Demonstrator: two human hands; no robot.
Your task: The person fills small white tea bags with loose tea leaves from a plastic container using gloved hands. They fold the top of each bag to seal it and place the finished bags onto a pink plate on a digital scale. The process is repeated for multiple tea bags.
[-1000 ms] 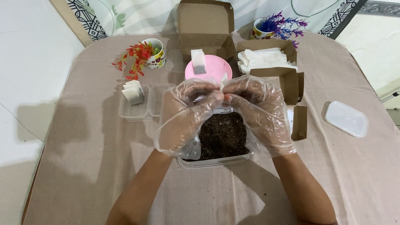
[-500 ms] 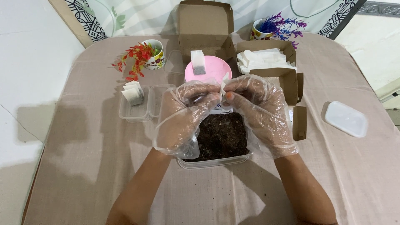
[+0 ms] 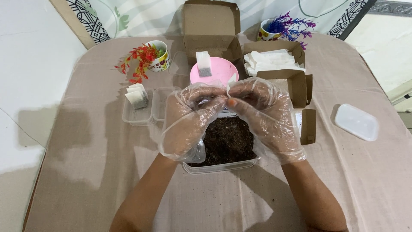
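Both my hands wear loose clear plastic gloves and meet over a clear plastic tub (image 3: pixel 223 166) filled with dark brown loose tea. My left hand (image 3: pixel 189 120) and my right hand (image 3: pixel 266 118) pinch a small white paper tea bag (image 3: pixel 230 81) between their fingertips, its top corner sticking up above the fingers. Just behind them stands a pink round container (image 3: pixel 216 71) with a filled tea bag (image 3: pixel 203 64) resting on its lid.
A clear tray (image 3: pixel 139 114) at the left holds filled tea bags beside an empty one. Open cardboard boxes (image 3: pixel 274 60) hold white empty bags. Two cups with artificial plants (image 3: pixel 148 58) stand at the back. A white lid (image 3: pixel 356 121) lies at the right.
My hands have stayed over the tub, with the fingertips working the small bag slightly; nothing else has moved.
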